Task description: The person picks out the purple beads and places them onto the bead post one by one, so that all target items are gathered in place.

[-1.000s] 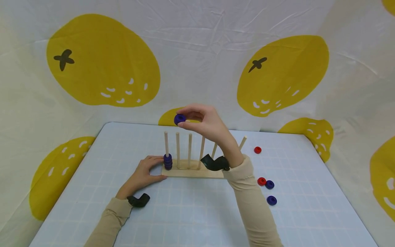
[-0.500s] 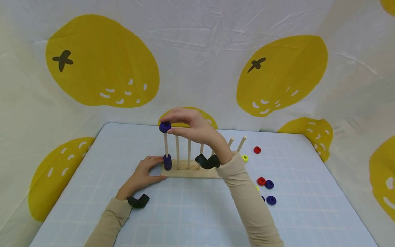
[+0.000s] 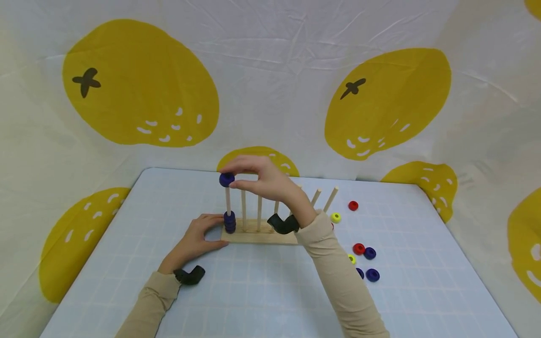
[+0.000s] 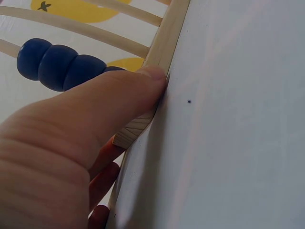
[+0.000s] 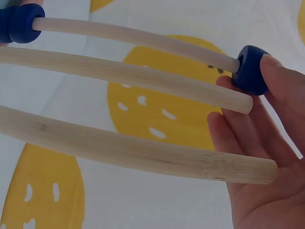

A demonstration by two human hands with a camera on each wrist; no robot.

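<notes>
A wooden stand (image 3: 262, 238) with a row of upright pegs stands on the table. My right hand (image 3: 264, 179) pinches a blue bead (image 3: 227, 180) between thumb and fingers at the tip of the leftmost peg (image 3: 228, 201). In the right wrist view the peg's end enters the hole of this blue bead (image 5: 250, 71). Lower on that peg sits a stack of several blue beads (image 3: 229, 222). My left hand (image 3: 195, 240) grips the stand's left end. In the left wrist view the thumb (image 4: 152, 74) presses on the base's edge, with the other fingers partly hidden behind.
On the table right of the stand lie loose beads: red (image 3: 353, 205), yellow (image 3: 336, 217) and blue (image 3: 372, 275) ones. My right forearm (image 3: 342, 277) passes in front of the stand's right part and some beads. A fruit-print cloth (image 3: 270, 94) hangs behind the table.
My right hand has carried the blue bead left and down from the air onto the leftmost peg's tip, lowering slightly in the last half second. The left hand stays on the stand.
</notes>
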